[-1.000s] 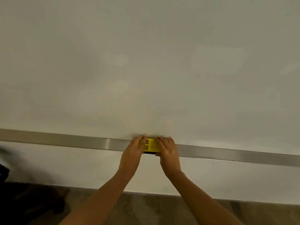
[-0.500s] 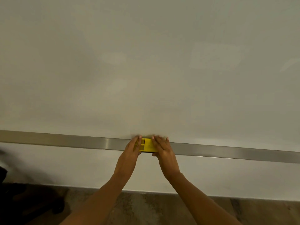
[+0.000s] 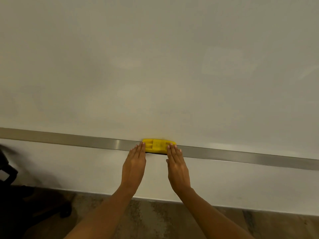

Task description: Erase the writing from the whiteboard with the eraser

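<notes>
A yellow eraser (image 3: 158,146) lies flat on the metal tray rail (image 3: 69,139) at the foot of the whiteboard (image 3: 155,66). The board's surface shows no writing, only faint pale smudges. My left hand (image 3: 134,163) is stretched flat, its fingertips at the eraser's left end. My right hand (image 3: 177,165) is also flat, fingertips at the eraser's right end. Neither hand wraps around the eraser; the fingers lie straight and close together.
Below the rail runs a white wall panel (image 3: 86,169), then a brown speckled floor (image 3: 155,221). A dark chair base (image 3: 25,200) stands at the lower left.
Both hands have drawn back from the eraser and moved apart, uncovering most of it. The eraser stays on the rail.
</notes>
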